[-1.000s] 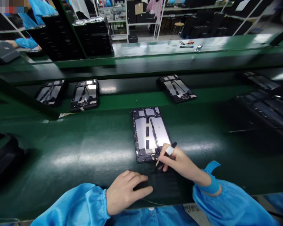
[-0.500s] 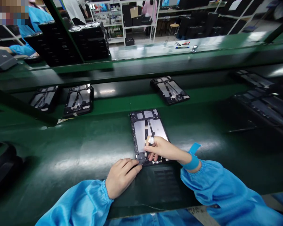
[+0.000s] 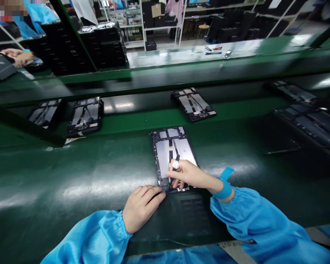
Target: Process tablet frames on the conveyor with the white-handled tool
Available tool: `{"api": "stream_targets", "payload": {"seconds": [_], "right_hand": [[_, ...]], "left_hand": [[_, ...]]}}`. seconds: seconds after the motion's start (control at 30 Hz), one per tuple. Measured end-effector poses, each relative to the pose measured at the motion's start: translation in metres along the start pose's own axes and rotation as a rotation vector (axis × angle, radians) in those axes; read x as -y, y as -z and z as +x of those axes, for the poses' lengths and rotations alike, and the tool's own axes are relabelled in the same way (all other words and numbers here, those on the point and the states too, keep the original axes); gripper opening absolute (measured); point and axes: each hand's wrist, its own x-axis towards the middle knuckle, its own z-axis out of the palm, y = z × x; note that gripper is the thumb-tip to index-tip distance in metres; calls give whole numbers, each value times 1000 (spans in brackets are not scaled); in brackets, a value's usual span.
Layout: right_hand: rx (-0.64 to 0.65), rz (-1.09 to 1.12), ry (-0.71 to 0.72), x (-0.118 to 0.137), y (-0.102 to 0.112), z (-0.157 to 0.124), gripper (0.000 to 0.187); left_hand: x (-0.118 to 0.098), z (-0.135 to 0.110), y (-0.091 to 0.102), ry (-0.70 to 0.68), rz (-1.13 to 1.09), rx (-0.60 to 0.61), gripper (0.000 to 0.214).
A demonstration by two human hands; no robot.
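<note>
An opened tablet (image 3: pixel 172 146) lies back-up on the green bench, its silver plates and black frame showing. My right hand (image 3: pixel 188 174) is closed round a thin black tool (image 3: pixel 174 168) with a white band, its tip on the tablet's lower part. My left hand (image 3: pixel 141 207) rests on the bench with fingers together, the fingertips touching the tablet's near left corner. Both arms wear blue sleeves; a blue strap circles my right wrist.
Three more opened tablets (image 3: pixel 193 103) (image 3: pixel 84 115) (image 3: pixel 44 113) lie on the belt behind. Dark trays (image 3: pixel 308 117) stand at the right. Black stacked trays (image 3: pixel 85 44) and small tools (image 3: pixel 216 51) sit on the far bench. Another person's hands (image 3: pixel 18 57) work at the upper left.
My right hand moved with the tool from the tablet's near right corner leftward onto its lower middle. My left hand slid up to the tablet's near left corner. Since half a second ago, hardly anything moved.
</note>
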Motion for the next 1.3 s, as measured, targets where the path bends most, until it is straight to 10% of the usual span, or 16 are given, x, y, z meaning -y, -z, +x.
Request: {"api": "stream_targets", "payload": {"seconds": [1.3], "right_hand": [[-306, -90, 207, -22, 3, -37, 20]], "left_hand": [[1, 5, 3, -86, 198, 97, 39]]}}
